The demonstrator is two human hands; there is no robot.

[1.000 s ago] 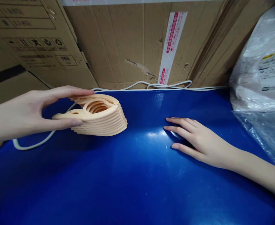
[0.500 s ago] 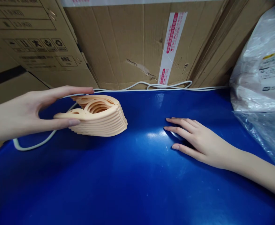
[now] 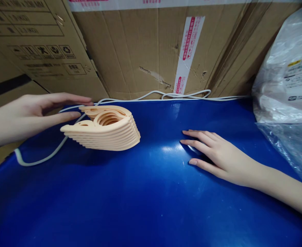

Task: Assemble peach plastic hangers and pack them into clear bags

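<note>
A stack of several peach-coloured flat plastic pieces (image 3: 107, 132) with curved cut-outs lies on the blue table top (image 3: 146, 199), left of the middle. My left hand (image 3: 35, 111) hovers just left of the stack, fingers stretched out and apart, holding nothing and not touching it. My right hand (image 3: 218, 154) lies flat on the blue surface to the right, palm down and fingers spread, with nothing in it.
Cardboard boxes (image 3: 140, 48) form a wall along the back edge. A white cable (image 3: 166, 95) runs along the back and loops down the left side. A clear plastic bag (image 3: 287, 92) with white contents fills the right edge.
My left hand has let go of the peach stack and drawn back to the left, its fingers now clear of it. The stack stays in place. My right hand has not moved.
</note>
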